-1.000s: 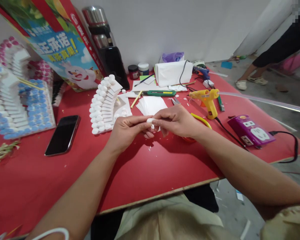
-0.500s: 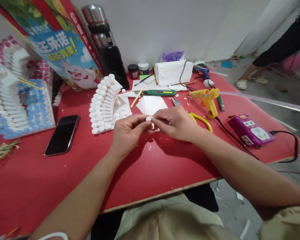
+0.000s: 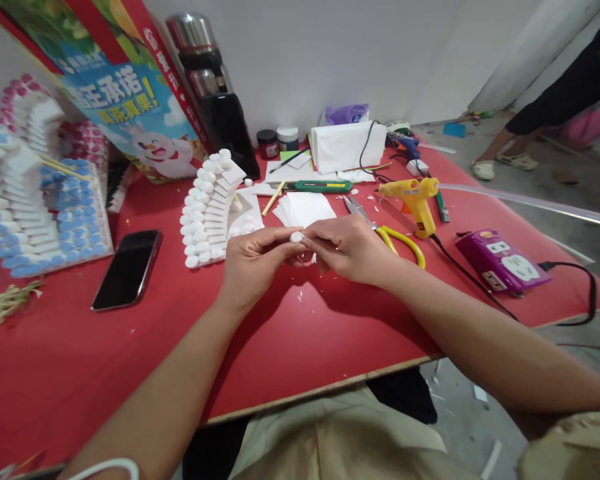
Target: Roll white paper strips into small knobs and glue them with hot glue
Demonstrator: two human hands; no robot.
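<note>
White paper roll (image 3: 297,237) sits pinched between the fingertips of the left hand (image 3: 254,261) and right hand (image 3: 349,245), above the red desk's (image 3: 290,347) middle, just in front of the paper stack (image 3: 304,208). Shaping looks underway; finishing it calls for a tight, even twist.

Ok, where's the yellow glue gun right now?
In the head view the yellow glue gun stands on the red table, right of centre, beyond the right hand, between the yellow-handled scissors and the purple power strip.

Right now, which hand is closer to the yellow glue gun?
Right. The right hand is just left of and below the yellow glue gun; the left hand is farther left.
</note>
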